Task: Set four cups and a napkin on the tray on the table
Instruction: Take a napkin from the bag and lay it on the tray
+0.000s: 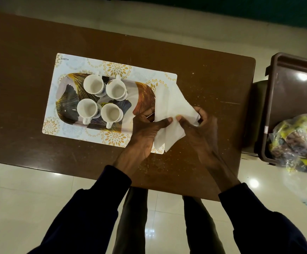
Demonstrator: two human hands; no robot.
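Several white cups stand in a two-by-two block on the patterned tray (143, 92), for instance one cup (94, 83) at the back left and another cup (111, 113) at the front right. The tray rests on a white and gold placemat (64, 60). A white napkin (169, 105) hangs unfolded over the tray's right end. My left hand (145, 129) pinches its lower left part. My right hand (198, 129) grips its right side, thumb close to my left thumb.
The brown table (30, 70) ends just right of my hands, with crumbs scattered on it. Beyond that edge stands a brown bin (281, 88) holding a plastic bag of wrappers (299, 142). Pale tiled floor (30, 189) lies below.
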